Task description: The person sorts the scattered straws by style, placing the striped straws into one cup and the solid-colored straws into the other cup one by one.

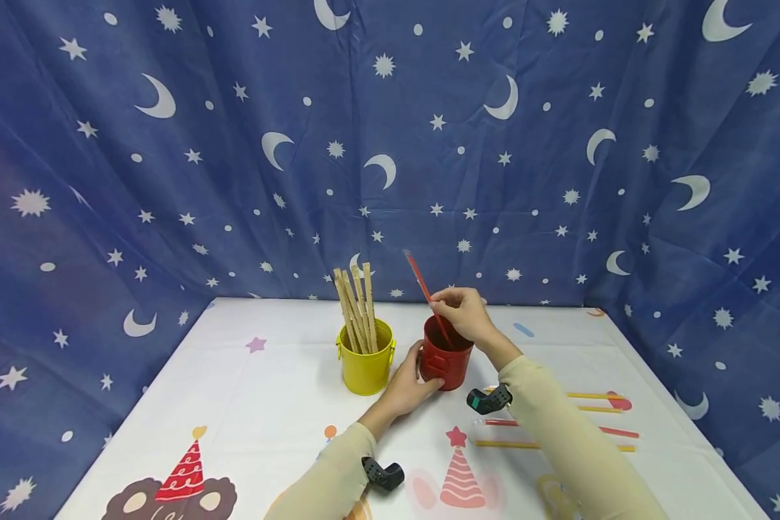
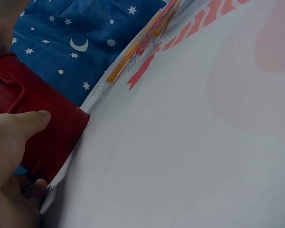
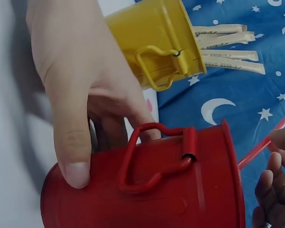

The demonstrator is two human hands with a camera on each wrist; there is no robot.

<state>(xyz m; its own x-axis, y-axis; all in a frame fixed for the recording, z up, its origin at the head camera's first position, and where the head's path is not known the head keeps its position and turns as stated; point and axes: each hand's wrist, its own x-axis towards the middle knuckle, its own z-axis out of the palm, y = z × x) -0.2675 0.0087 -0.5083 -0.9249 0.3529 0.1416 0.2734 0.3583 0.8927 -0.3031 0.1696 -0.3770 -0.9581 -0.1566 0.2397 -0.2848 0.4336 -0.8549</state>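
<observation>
My left hand [image 1: 403,388] grips a small red metal bucket [image 1: 443,367] low on its side, thumb and fingers curled round it. The bucket stands upright on the table, and its wire handle [image 3: 128,166] shows close up in the right wrist view. Above its mouth, my right hand [image 1: 464,315] pinches a red straw [image 1: 419,278] in a clear wrapper. The straw slants, its lower end inside the bucket and its upper end leaning left. To the left stands a yellow bucket [image 1: 366,373] holding several slim paper-wrapped sticks [image 1: 357,307].
Wrapped yellow straws [image 1: 594,396] and red straws [image 1: 502,422] lie on the right of the table, partly hidden under my right forearm. A white printed cloth [image 1: 253,390] covers the table. Behind it hangs a blue curtain [image 1: 338,195] with moons and stars.
</observation>
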